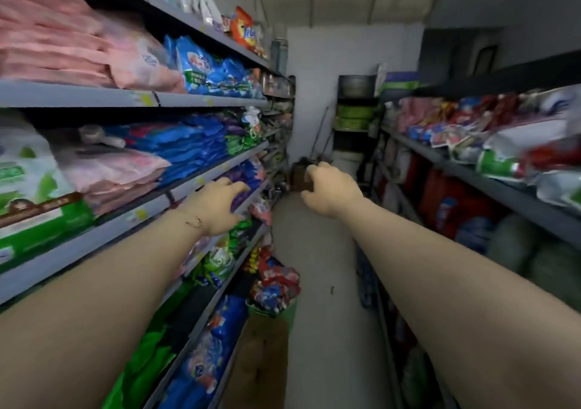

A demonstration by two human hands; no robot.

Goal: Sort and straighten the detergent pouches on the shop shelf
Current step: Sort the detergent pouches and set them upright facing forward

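The left shelf (188,188) carries stacked detergent pouches. The left hand (217,207) reaches in with its grip spread open, fingertips on the purple pouches (243,174) at the shelf's front edge. Right of the shelf, the right hand (330,188) hangs over the aisle floor (323,267), grip loosely curled, holding nothing. Against the shelf's foot, a green basket (287,314) holds red-and-blue pouches (278,282).

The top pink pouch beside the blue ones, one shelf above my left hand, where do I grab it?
Probably by the corner nearest the blue pouches, from the aisle side. The pink pouch lies flat atop a stack, and that corner juts out toward the shelf edge, free to pinch.
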